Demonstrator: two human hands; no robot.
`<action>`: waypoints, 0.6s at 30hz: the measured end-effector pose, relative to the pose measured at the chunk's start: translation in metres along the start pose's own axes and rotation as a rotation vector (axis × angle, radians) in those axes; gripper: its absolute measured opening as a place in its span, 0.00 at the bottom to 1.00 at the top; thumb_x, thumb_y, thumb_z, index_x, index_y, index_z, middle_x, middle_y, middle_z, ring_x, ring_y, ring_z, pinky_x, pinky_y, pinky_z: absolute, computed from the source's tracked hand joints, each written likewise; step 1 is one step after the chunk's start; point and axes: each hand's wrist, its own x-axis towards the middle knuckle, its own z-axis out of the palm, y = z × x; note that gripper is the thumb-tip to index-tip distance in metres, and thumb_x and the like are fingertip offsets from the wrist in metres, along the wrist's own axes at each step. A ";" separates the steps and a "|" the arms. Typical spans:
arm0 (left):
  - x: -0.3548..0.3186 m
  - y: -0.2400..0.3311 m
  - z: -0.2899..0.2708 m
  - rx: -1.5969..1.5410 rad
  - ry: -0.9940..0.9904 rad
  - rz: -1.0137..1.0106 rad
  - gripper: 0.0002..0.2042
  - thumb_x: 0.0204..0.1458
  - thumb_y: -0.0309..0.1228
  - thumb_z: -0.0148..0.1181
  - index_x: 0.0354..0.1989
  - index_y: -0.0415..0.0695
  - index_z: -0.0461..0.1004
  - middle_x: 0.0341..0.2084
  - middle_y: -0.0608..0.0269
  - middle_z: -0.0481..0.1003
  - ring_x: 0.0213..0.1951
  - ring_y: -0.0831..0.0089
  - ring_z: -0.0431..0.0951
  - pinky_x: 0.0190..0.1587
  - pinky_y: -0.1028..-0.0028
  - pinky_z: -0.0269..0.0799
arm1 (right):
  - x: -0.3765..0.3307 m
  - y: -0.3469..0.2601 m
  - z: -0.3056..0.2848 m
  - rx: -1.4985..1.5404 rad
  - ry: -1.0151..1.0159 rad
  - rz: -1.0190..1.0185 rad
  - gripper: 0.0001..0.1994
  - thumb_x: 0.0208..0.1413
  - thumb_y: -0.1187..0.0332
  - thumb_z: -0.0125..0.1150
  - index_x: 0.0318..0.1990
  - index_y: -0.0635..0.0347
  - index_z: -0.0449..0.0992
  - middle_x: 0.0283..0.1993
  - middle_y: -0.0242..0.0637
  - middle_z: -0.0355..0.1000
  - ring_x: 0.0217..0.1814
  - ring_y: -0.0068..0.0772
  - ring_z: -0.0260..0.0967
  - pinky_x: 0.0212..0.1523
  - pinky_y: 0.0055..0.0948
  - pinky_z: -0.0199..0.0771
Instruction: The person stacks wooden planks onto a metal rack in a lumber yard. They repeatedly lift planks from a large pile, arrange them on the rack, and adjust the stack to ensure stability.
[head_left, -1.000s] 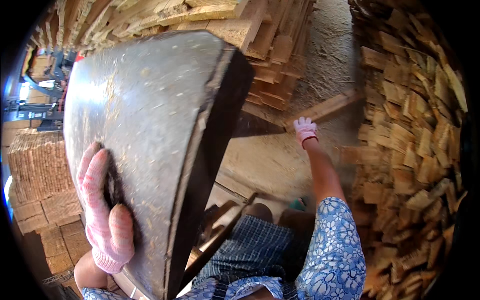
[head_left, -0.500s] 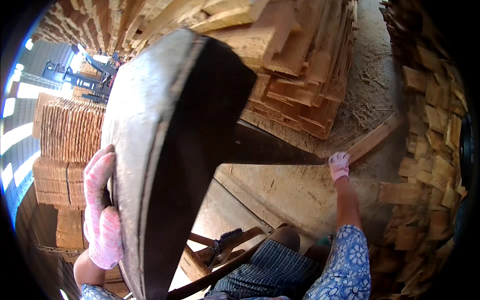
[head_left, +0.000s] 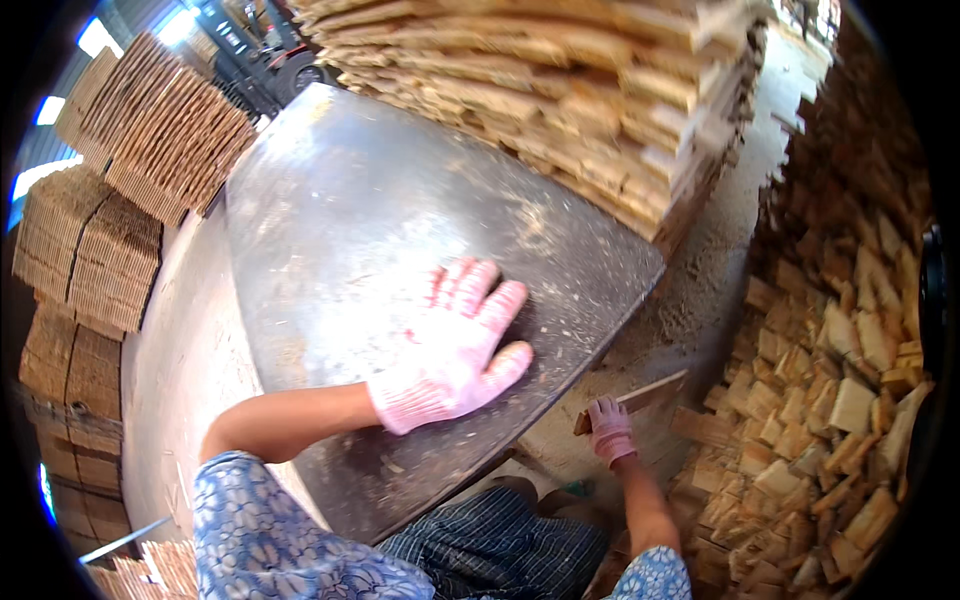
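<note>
My left hand (head_left: 450,345), in a pink-and-white knit glove, lies on the worn metal-topped table (head_left: 340,190) with its fingers spread, holding nothing. Wood dust and small chips are scattered over the tabletop. Off the table's right edge, lower down, my right hand (head_left: 610,432) wears a similar glove and is closed around a short wooden board (head_left: 656,391). One end of the board shows left of the fingers, while the longer part points right. The glove hides its middle.
A tall stack of rough planks (head_left: 540,90) stands against the table's far side. To the right lies a large heap of wood offcuts (head_left: 790,460). Bundled stacks of thin boards (head_left: 90,240) line the left, with a forklift (head_left: 250,55) behind at the far left.
My view has tilted so the tabletop now shows broadly. The left hand has gone from the table's left edge onto its top. The right hand still grips the board, now beside the table's near right edge.
</note>
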 end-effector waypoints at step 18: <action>-0.132 -0.040 -0.002 -0.154 -0.036 -0.053 0.31 0.56 0.49 0.59 0.66 0.47 0.66 0.68 0.44 0.61 0.71 0.46 0.56 0.71 0.49 0.51 | -0.096 -0.348 -0.497 0.202 1.263 -0.079 0.38 0.39 0.73 0.78 0.60 0.60 0.65 0.62 0.54 0.65 0.65 0.63 0.65 0.65 0.52 0.69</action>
